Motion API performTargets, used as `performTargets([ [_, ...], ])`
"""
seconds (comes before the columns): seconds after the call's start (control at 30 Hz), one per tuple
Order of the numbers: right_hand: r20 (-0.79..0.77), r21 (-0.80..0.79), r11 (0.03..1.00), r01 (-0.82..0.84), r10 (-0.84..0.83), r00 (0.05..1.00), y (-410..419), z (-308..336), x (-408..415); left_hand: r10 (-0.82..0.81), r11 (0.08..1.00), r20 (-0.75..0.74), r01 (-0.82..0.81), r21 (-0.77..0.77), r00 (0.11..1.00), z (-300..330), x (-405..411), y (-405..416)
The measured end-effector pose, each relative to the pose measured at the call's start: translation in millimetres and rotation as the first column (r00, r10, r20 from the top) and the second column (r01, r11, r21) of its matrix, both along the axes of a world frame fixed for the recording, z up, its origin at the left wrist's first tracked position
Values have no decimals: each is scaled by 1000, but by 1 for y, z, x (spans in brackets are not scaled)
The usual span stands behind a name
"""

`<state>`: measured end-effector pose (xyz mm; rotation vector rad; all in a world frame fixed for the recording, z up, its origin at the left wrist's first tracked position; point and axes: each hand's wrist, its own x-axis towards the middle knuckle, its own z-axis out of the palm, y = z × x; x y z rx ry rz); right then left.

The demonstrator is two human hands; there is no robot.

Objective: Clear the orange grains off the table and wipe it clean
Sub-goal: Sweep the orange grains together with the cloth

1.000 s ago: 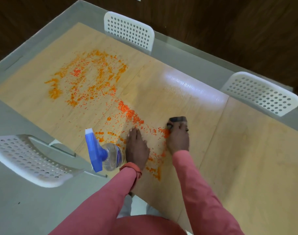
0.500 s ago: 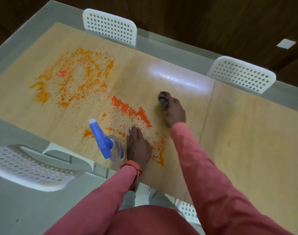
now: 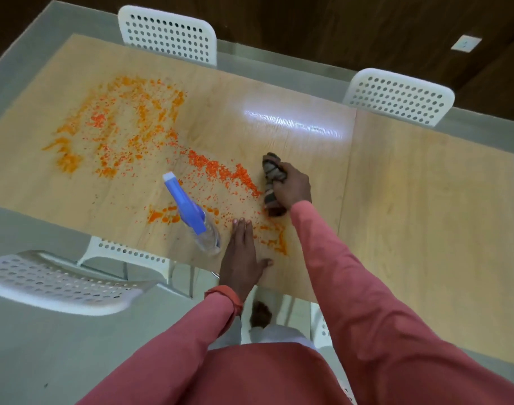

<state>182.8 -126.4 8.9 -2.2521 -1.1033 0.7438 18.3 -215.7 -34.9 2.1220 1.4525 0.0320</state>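
Right hand (image 3: 293,188) grips the bunched cloth (image 3: 271,176); the orange grains (image 3: 220,173) line lies just left of it, running up-left. Left hand (image 3: 242,255) rests flat on the counter (image 3: 425,200).

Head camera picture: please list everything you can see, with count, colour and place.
table: one, light wood top inside a grey glass border, fills the view
orange grains: many, scattered over the left and middle of the table
spray bottle: one, clear with blue head, near edge, beside the left hand
cloth: one, dark, bunched, at the right end of the grains
chairs: four, white, perforated; two at the far side, two at the near left
left hand: flat on the table
right hand: grips the cloth
sleeves: two, pink
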Motion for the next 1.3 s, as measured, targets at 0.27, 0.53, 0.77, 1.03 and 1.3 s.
performTargets([
  [0.27,346,-270,961,62,37,937,-91,-3,19,72,952,-36,-58,300,997,0,-4,-29],
  [0.53,-7,-247,969,-17,16,1000,-32,-9,-51,137,946,24,-138,295,990,-16,-34,-45],
  [0.77,-141,-3,999,33,-33,989,9,7,-30,132,942,147,-171,289,980,-9,-47,-48],
  [1.03,110,-261,963,-62,94,989,-105,-7,-40,202,952,235,-247,180,951,-12,-56,-45],
  [1.3,-344,-89,951,296,-309,887,-25,-5,-76,164,958,244,-213,192,956,-17,-70,-43],
])
